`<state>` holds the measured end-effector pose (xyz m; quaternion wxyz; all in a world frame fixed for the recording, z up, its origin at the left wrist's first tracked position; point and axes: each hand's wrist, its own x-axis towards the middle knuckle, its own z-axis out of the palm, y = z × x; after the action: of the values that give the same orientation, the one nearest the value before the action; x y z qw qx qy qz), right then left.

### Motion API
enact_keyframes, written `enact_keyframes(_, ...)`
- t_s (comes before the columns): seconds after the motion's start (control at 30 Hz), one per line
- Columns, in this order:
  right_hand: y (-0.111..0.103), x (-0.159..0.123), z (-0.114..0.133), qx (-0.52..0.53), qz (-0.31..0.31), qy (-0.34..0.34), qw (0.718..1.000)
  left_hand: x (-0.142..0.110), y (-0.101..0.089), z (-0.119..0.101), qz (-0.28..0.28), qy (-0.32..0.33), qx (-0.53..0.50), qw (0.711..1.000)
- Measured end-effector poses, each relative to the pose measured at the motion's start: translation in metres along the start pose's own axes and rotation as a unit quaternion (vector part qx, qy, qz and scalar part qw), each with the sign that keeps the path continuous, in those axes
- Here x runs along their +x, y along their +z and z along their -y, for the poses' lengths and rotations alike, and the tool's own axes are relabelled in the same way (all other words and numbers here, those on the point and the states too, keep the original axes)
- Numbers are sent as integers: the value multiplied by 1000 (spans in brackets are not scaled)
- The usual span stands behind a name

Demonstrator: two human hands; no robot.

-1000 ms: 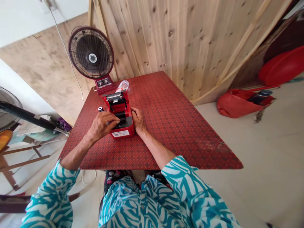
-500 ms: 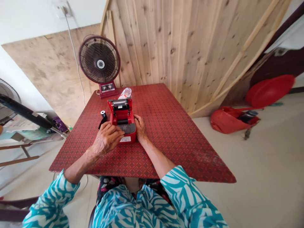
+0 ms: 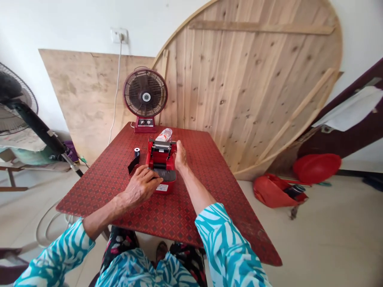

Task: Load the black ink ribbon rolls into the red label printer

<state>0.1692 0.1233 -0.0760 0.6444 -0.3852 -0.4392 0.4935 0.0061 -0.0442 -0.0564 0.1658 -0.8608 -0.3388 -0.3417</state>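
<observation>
A small red label printer (image 3: 162,167) with its lid raised sits on a red patterned table (image 3: 191,199). My left hand (image 3: 143,186) rests on the printer's near left corner, fingers curled over its edge. My right hand (image 3: 180,155) reaches along the printer's right side up to the raised lid, fingers laid against it. A black roll with a loose black strip (image 3: 135,158) lies on the table just left of the printer. A clear plastic bottle (image 3: 164,135) lies on its side behind the printer.
A maroon desk fan (image 3: 145,97) stands at the table's far edge, its cord running to a wall socket (image 3: 119,36). A round wooden tabletop (image 3: 248,91) leans on the wall. A standing fan (image 3: 20,111) is at left. Red bag (image 3: 275,191) and red basin (image 3: 317,167) lie on the floor.
My right hand slid from the printer's near right side forward to the raised lid. My left hand stayed at the near left corner. The camera tilted up.
</observation>
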Motion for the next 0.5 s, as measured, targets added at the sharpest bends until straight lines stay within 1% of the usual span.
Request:
enact_keyframes(0.07,-4,-13,2,-1,-12,0,1000,-1,2,0,-4,0,3,1000)
enact_keyframes(0.17,-16,-36,2,-42,-14,-38,998,-3,4,0,3,-3,5,1000)
enact_keyframes(0.2,-19,-44,1,-47,-20,-38,998,-4,4,-1,10,-6,3,1000)
enact_keyframes(0.27,-23,-56,-1,-37,-27,-4,999,-6,4,-1,21,-17,-13,1000)
enact_keyframes(0.33,-24,-65,-3,-5,-31,42,999,-6,2,1,23,-33,-58,997)
enact_keyframes(0.37,-24,-68,-4,12,-30,56,998,-6,1,4,14,-55,-93,994)
enact_keyframes(0.4,-23,-70,-5,26,-31,65,997,-5,1,8,-3,-93,-133,987)
enact_keyframes(0.43,-23,-71,-6,37,-32,69,996,-4,2,12,-25,-150,-177,972)
enact_keyframes(0.47,-22,-72,-6,44,-33,72,996,-2,3,18,-49,-221,-226,948)
enact_keyframes(0.5,-21,-72,-6,49,-35,75,995,0,5,24,-72,-296,-279,910)
